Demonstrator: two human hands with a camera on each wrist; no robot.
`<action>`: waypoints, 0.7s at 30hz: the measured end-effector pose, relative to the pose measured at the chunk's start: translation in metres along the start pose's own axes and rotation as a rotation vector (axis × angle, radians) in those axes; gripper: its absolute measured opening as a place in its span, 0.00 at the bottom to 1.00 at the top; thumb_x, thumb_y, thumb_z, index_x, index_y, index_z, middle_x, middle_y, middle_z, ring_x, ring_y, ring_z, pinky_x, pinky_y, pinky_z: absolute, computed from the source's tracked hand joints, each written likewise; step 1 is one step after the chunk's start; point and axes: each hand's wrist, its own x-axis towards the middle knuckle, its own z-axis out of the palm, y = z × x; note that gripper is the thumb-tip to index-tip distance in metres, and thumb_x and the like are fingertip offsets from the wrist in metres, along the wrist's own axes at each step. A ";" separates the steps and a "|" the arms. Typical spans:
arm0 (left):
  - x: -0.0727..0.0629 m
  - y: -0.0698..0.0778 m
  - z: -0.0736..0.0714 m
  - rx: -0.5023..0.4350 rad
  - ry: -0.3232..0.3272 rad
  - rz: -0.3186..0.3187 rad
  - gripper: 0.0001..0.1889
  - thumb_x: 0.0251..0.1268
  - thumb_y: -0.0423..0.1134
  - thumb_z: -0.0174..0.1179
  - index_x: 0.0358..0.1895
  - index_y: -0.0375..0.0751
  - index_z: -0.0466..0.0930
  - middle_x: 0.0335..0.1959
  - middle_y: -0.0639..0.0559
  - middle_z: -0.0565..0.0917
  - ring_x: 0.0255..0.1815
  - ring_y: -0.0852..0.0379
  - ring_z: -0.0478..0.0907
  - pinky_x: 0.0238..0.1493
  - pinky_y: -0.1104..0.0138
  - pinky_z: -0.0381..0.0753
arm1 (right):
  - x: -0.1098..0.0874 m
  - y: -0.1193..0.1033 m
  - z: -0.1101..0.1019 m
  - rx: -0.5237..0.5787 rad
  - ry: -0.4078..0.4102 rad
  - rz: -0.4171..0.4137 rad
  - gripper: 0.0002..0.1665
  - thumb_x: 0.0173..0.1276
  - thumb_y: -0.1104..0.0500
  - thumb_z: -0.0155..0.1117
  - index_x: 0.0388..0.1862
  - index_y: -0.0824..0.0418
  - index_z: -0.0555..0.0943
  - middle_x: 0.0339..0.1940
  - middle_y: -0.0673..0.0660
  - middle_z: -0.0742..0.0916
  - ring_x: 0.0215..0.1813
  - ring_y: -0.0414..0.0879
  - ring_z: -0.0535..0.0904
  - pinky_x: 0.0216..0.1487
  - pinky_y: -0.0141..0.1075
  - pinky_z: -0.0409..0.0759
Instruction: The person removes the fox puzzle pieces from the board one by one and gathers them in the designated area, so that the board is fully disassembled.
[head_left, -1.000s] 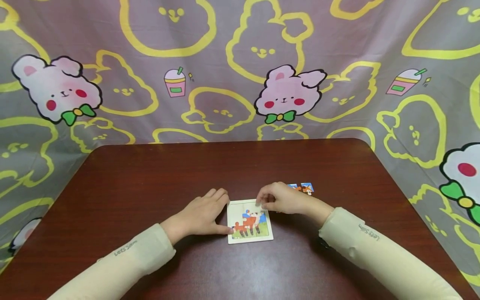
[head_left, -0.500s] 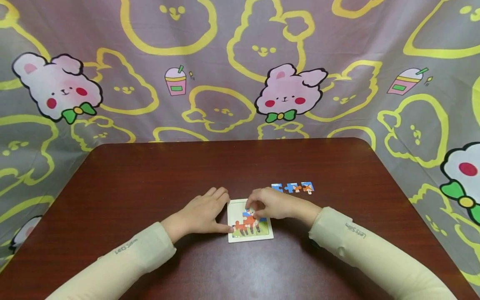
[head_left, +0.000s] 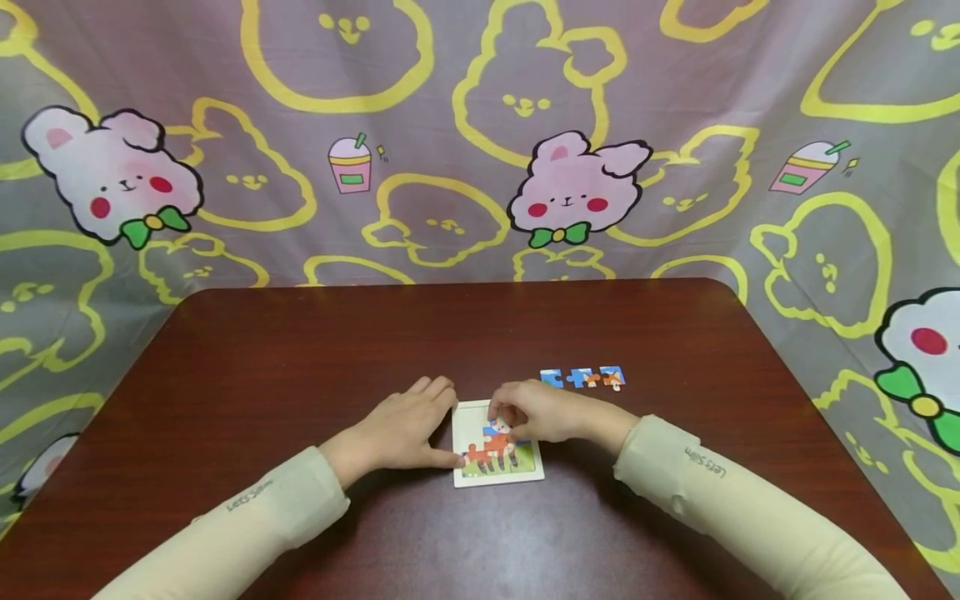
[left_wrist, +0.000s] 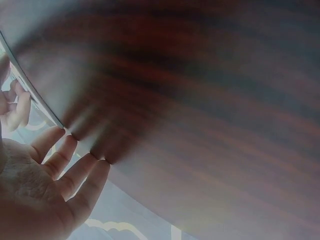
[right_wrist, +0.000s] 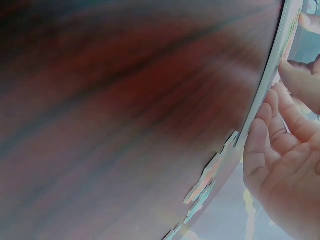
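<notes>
A square, cream-rimmed puzzle tray (head_left: 498, 480) lies on the table in the head view, its lower part filled with a fox picture on grass. My left hand (head_left: 401, 429) rests at the tray's left side, fingers stretched out and thumb on the rim. In the left wrist view, those fingertips (left_wrist: 100, 165) touch the table. My right hand (head_left: 543, 410) is over the tray's right side, its thumb and fingers pinching a puzzle piece (head_left: 499, 427) with a fox face, at the top of the assembled part. The hand hides the tray's upper right corner.
Behind the right hand lie three loose pieces in a row: a blue one (head_left: 551, 378), a blue-and-orange one (head_left: 582, 378) and an orange fox-head one (head_left: 612, 377). The dark red-brown table (head_left: 337, 333) is enclosed by a patterned cloth (head_left: 435, 150).
My right hand has moved left and slightly down over the tray, uncovering the blue loose piece behind it. During the last half second it has hardly moved. The left hand stays put.
</notes>
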 end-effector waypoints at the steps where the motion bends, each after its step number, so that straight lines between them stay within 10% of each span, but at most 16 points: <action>1: 0.000 0.000 0.000 0.000 0.004 0.000 0.36 0.49 0.69 0.68 0.50 0.44 0.72 0.54 0.53 0.72 0.50 0.54 0.71 0.35 0.62 0.78 | 0.000 0.000 0.000 0.001 0.001 -0.004 0.15 0.60 0.68 0.70 0.45 0.60 0.80 0.32 0.52 0.80 0.30 0.34 0.72 0.36 0.27 0.73; 21: 0.001 -0.002 0.003 0.010 0.017 0.009 0.36 0.48 0.69 0.68 0.49 0.46 0.71 0.52 0.54 0.72 0.48 0.55 0.70 0.33 0.63 0.76 | -0.002 -0.001 -0.001 0.178 0.017 0.000 0.14 0.63 0.71 0.66 0.45 0.59 0.79 0.32 0.49 0.81 0.31 0.37 0.76 0.36 0.29 0.77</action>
